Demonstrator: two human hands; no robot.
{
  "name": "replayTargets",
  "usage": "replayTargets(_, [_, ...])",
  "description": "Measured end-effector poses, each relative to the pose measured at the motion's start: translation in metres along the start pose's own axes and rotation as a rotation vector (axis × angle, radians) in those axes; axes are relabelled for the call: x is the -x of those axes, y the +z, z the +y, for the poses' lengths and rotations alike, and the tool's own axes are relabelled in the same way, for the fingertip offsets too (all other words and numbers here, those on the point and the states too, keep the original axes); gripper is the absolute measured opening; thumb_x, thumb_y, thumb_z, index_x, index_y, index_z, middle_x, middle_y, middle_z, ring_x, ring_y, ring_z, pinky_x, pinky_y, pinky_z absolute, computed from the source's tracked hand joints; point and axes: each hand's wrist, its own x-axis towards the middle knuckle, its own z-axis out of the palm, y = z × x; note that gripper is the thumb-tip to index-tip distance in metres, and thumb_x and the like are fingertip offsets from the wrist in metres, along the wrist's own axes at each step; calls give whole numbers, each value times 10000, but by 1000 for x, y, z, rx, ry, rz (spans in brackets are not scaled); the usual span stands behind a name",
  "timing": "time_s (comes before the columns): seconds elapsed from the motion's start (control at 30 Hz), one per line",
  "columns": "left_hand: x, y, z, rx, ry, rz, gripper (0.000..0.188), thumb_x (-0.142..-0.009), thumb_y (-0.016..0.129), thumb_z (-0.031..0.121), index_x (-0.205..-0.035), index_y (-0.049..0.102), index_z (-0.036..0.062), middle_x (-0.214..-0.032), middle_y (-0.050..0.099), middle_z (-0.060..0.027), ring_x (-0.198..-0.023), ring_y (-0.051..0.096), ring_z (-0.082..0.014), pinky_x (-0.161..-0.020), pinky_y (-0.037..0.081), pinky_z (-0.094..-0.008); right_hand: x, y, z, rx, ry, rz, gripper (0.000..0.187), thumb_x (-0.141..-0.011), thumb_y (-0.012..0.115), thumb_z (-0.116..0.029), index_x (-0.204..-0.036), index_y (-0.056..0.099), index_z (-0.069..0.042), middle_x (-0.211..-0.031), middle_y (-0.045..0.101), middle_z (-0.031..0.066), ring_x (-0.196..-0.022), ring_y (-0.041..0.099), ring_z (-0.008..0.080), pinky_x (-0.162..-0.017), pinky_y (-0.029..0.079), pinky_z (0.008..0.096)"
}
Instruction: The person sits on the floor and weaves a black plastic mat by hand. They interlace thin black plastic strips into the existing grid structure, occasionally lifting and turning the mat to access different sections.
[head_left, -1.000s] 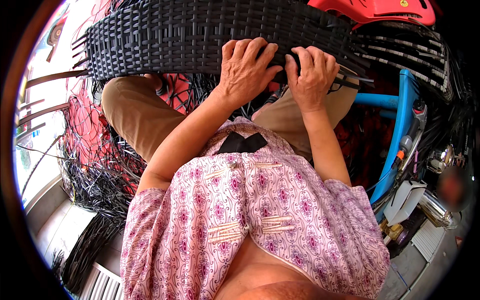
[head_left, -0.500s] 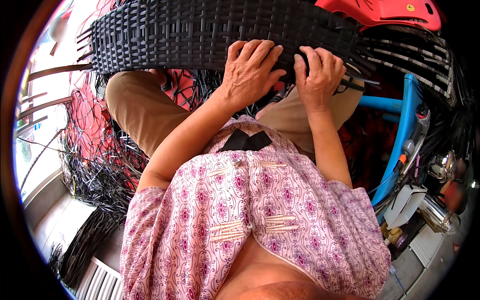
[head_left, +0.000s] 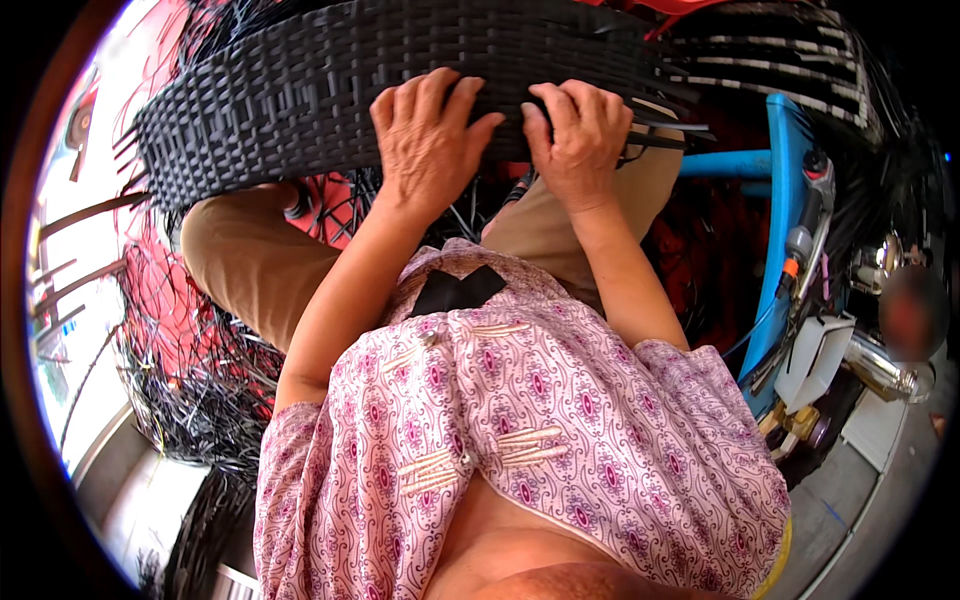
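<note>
A long black woven panel (head_left: 270, 100) of flat plastic strips lies across my raised knees, with loose strip ends sticking out at both ends. My left hand (head_left: 425, 140) is on its near side around the middle, fingers bent onto the weave and thumb held apart. A short way to the right, my right hand (head_left: 580, 140) has its fingers curled over the panel near its right part, thumb pointing up. Both hands grip the panel by its near edge. Whether a single strip is pinched under the fingertips is hidden.
Tangled black strips (head_left: 200, 400) cover the red floor on the left. A blue frame (head_left: 785, 220) stands on the right, beside a power tool (head_left: 805, 230) and a white box (head_left: 815, 360). Another woven piece with light stripes (head_left: 770, 65) lies at the far right.
The whole view has shifted, so the panel and knees appear further left. Both hands have slid slightly left along the panel, the left one a little more.
</note>
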Motion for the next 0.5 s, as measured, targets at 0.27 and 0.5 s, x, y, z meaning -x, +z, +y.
replayTargets(0.27, [10, -2, -10, -62, 0, -2, 465, -852, 733, 358, -1256, 647, 144, -1218, 577, -35, -1144, 523, -241, -1002, 337, -422, 3, 4, 3, 16, 23, 36, 168, -814, 738, -228, -976, 705, -197, -942, 598, -22, -900, 560, 219, -820, 405, 395])
replayTargets(0.5, [-1, 0, -16, -30, -8, 63, 418, -826, 752, 363, -1152, 663, 117, -1172, 589, -40, -1090, 544, -246, -984, 339, -426, 1, 1, 0, 41, 21, 0, 158, -832, 740, -250, -982, 712, -209, -969, 605, -18, -914, 569, 236, -808, 418, 404])
